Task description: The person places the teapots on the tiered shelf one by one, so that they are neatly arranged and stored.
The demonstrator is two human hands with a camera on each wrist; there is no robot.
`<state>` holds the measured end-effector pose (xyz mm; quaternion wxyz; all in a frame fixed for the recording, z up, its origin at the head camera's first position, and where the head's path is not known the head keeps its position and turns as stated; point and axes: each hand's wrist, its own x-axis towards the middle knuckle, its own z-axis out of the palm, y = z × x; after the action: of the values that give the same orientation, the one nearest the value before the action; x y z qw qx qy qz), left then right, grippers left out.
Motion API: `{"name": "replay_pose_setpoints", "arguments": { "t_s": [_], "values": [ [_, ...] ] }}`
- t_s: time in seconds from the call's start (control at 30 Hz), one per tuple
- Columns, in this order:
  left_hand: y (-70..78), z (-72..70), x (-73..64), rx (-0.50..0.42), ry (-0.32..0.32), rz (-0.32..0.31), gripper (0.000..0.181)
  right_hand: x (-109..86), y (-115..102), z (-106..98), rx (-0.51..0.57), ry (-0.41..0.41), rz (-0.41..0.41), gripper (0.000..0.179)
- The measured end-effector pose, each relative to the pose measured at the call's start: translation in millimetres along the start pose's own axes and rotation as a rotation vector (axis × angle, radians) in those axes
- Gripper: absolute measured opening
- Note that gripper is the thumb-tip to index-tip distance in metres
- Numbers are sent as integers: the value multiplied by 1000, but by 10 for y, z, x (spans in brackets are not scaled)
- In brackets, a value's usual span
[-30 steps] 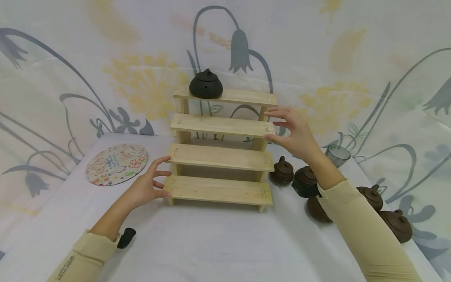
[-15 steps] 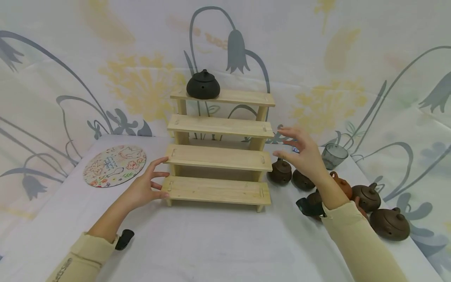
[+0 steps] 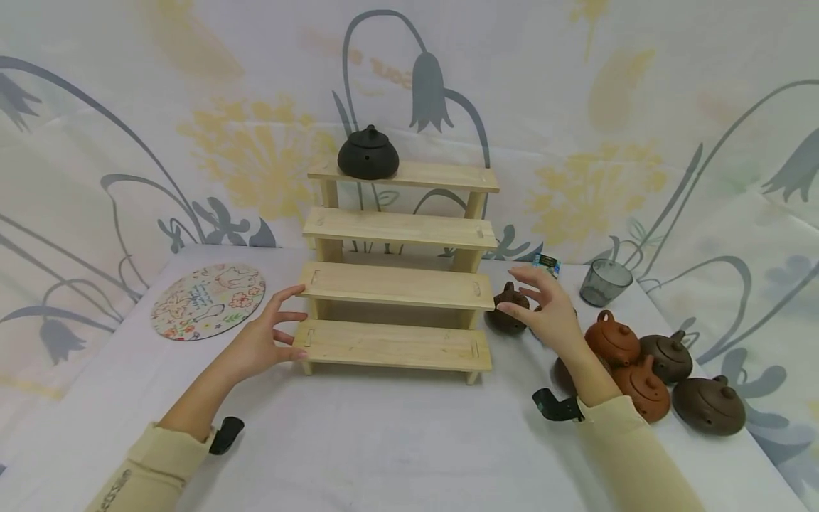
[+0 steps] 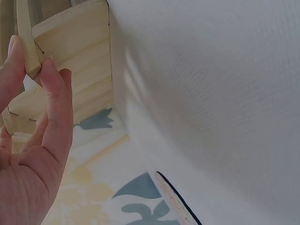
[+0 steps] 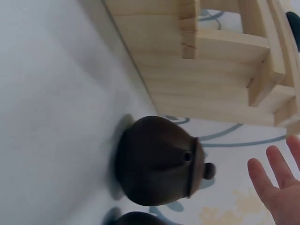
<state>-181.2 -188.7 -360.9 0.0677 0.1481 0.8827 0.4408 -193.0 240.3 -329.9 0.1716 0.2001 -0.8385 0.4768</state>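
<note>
A four-step wooden stand point(image 3: 397, 286) occupies the middle of the table. At its left end, my left hand point(image 3: 252, 348) grips the edge of a lower step; in the left wrist view its thumb and fingers lie on either side of the plank point(image 4: 29, 54). My right hand point(image 3: 552, 316), fingers spread and gently bent, hovers beside a small dark brown teapot point(image 3: 503, 320). The right wrist view shows this teapot point(image 5: 154, 161) upright on the table, apart from the fingers. On the top step, toward the left, sits a black teapot point(image 3: 367, 154).
Several brown and reddish teapots point(image 3: 708, 405) cluster at the right, partly behind my right forearm. Behind them stands a grey glass point(image 3: 604, 283). A small printed packet point(image 3: 547, 264) lies near the back. At the left is a round floral mat point(image 3: 207, 302); a patterned cloth point(image 3: 256, 156) hangs behind.
My right hand has left the stand's right side and come down and nearer, toward the small dark teapot. The packet and reddish teapots have come into sight. My left hand stays put.
</note>
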Motion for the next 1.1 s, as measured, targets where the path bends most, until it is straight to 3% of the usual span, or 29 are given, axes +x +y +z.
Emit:
{"name": "replay_pose_setpoints", "arguments": {
  "t_s": [0.07, 0.3, 0.63, 0.9, 1.1],
  "values": [
    [1, 0, 1, 0, -2, 1, 101, -37, -1, 20, 13, 3, 26, 51],
    [-23, 5, -2, 0, -3, -1, 102, -77, 388, 66, 26, 4, 125, 50],
    [-33, 19, -15, -5, 5, -6, 102, -88, 519, 89, -31, -82, 259, 55],
    [-37, 20, -6, 0, -11, -11, 101, -72, 578, 15, -168, -192, 325, 55],
    [-22, 1, -2, 12, -9, -8, 101, -35, 562, -33, -275, -288, 308, 55]
  ]
}}
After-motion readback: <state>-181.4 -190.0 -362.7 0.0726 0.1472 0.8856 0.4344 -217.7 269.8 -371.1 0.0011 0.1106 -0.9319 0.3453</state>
